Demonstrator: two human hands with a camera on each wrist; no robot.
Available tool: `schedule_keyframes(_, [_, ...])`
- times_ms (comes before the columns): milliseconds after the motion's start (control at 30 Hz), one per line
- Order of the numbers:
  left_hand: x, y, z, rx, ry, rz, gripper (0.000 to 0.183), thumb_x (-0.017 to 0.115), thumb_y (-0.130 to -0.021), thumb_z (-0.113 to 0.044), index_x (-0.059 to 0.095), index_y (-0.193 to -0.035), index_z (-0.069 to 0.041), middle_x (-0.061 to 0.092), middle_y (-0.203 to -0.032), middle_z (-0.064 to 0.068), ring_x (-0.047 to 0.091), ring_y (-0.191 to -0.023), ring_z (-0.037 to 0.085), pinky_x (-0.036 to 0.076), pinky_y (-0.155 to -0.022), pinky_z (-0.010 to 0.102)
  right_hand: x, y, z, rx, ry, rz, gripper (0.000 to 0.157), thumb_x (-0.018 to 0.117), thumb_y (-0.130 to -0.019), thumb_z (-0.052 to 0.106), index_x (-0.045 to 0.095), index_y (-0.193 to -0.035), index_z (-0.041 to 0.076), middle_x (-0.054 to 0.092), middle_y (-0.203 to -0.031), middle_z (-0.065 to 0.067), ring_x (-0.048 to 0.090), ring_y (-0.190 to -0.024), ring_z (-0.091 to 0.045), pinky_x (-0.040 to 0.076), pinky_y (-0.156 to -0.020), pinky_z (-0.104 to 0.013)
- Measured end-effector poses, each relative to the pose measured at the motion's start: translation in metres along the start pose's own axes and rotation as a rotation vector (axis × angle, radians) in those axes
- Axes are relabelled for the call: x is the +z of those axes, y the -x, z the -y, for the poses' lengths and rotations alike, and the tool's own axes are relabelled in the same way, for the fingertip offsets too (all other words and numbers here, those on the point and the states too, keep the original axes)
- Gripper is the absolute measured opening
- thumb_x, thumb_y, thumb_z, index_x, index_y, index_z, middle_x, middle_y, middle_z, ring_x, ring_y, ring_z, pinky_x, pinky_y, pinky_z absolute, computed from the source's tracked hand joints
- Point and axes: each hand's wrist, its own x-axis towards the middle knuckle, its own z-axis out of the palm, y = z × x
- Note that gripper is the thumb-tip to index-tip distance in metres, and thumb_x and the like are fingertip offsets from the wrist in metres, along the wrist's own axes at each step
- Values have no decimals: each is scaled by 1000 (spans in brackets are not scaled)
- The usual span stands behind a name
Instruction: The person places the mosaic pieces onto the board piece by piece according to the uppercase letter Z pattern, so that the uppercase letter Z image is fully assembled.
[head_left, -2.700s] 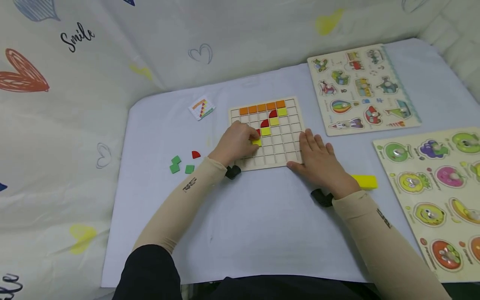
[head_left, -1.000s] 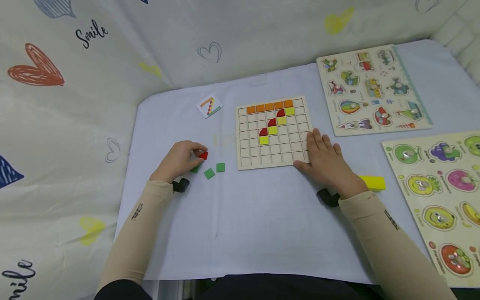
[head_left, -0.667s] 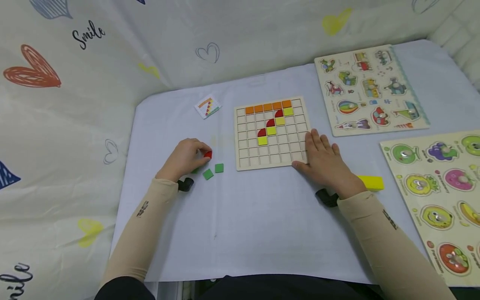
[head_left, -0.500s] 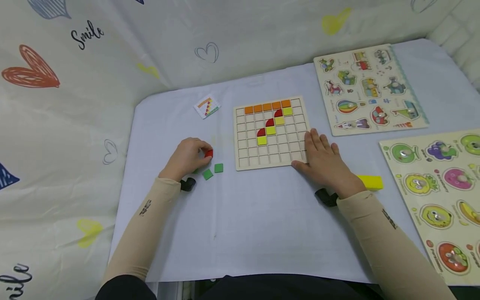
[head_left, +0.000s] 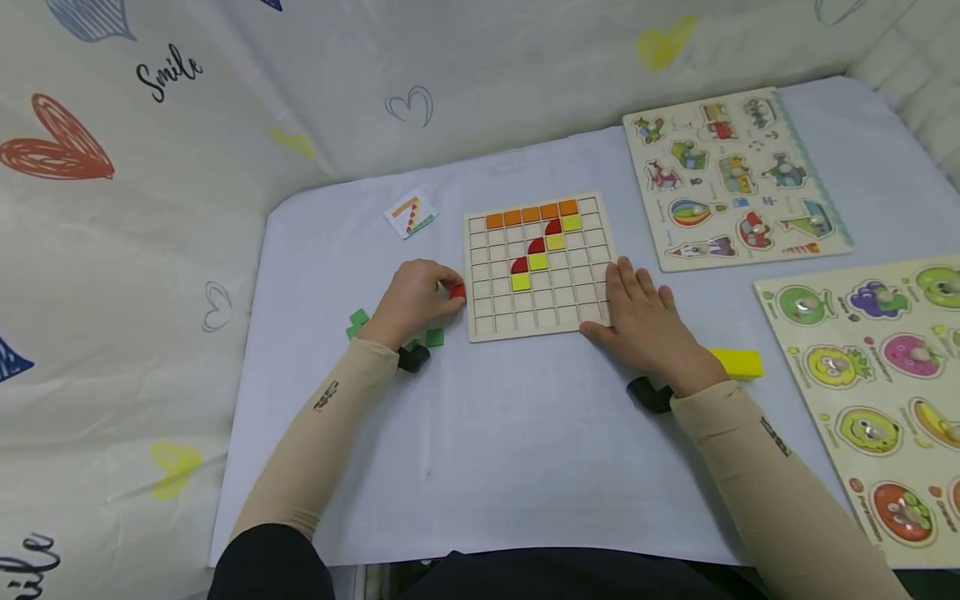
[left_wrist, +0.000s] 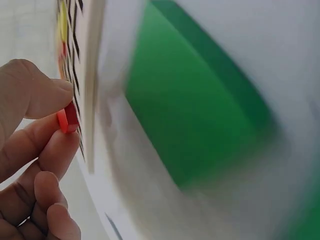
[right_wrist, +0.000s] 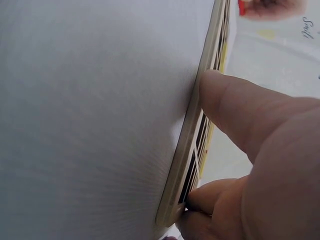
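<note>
Between thumb and fingers my left hand (head_left: 417,302) pinches a red quarter-circle tile (left_wrist: 68,119), right beside the left edge of a wooden grid board (head_left: 558,315). On the board lie a row of orange tiles (head_left: 531,214) along the top and a diagonal of red quarter-circles (head_left: 520,265) and yellow squares (head_left: 521,282). My right hand (head_left: 645,325) rests with straight fingers on the board's right edge; in the right wrist view the thumb touches the rim. Green square tiles (head_left: 434,337) lie around my left wrist, partly hidden by it.
A small pattern card (head_left: 410,214) lies behind my left hand. At the right are a vehicle puzzle board (head_left: 735,179) and a fruit puzzle board (head_left: 862,392). A yellow block (head_left: 737,363) sits by my right wrist, on the white tabletop (head_left: 510,467).
My left hand has let go of a yellow tile on the board, picked up the red quarter-circle from the table and carried it right to the board's edge. The right hand stays in place.
</note>
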Motion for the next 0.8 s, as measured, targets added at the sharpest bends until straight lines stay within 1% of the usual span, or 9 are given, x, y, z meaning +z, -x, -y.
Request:
schedule_keyframes(100, [4,-11,-16,20,-1,27,20,78,-89,-18,81,-106,-9,78,-98,4,62,-90,20,52,-89,34,-1,0,0,1,-7,0,101,58,-103,47,-5,-163,-5,-15,-172,-24,-5,-158,-54,-1,-124,-73])
schedule_keyframes(233, [10,-23,-33,63,-15,41,15,76,-89,-16,81,-101,-8,74,-88,4,60,-84,19,50,-80,29,-1,0,1,6,-11,8,101,58,-103,47,-6,-163,-5,-16,-172,-24,-6,-159,-53,-2,-125,-73])
schedule_keyframes(300, [12,-28,-39,73,-21,46,15,75,-90,-15,81,-102,-7,74,-88,4,60,-84,18,50,-79,29,-2,1,0,8,-11,7,101,58,-103,47,-5,-163,-5,-15,-172,-24,-6,-159,-53,-1,-125,-73])
schedule_keyframes(367, [15,-31,-43,67,-20,49,16,74,-92,-15,82,-104,-8,76,-92,4,61,-86,17,52,-81,28,-1,0,0,6,-11,6,101,58,-103,47,-5,-163,-5,-15,-172,-24,-6,-159,-53,-2,-125,-73])
schedule_keyframes(500, [15,-33,-49,29,-22,62,20,75,-95,-19,82,-110,-8,79,-102,4,64,-93,17,54,-88,29,0,-1,0,9,-6,5,102,58,-103,48,-6,-163,-4,-16,-172,-23,-7,-159,-52,-2,-125,-73])
schedule_keyframes(667, [16,-33,-52,29,-27,46,17,76,-94,-21,82,-102,-8,77,-93,3,63,-88,17,52,-83,29,0,-2,-1,19,-4,8,103,57,-103,49,-7,-163,-3,-18,-171,-22,-8,-159,-52,-3,-125,-73])
schedule_keyframes(733, [17,-33,-52,31,-28,40,17,76,-94,-22,82,-101,-8,76,-91,3,62,-88,17,51,-82,28,0,-2,-1,18,-6,9,103,57,-103,49,-7,-163,-3,-18,-171,-22,-9,-159,-52,-4,-125,-73])
schedule_keyframes(800, [16,-32,-51,25,-27,39,18,76,-94,-23,82,-103,-8,76,-92,2,61,-88,17,50,-83,28,-1,-2,-1,15,-6,10,103,57,-103,49,-7,-163,-3,-18,-171,-22,-9,-159,-52,-4,-125,-73])
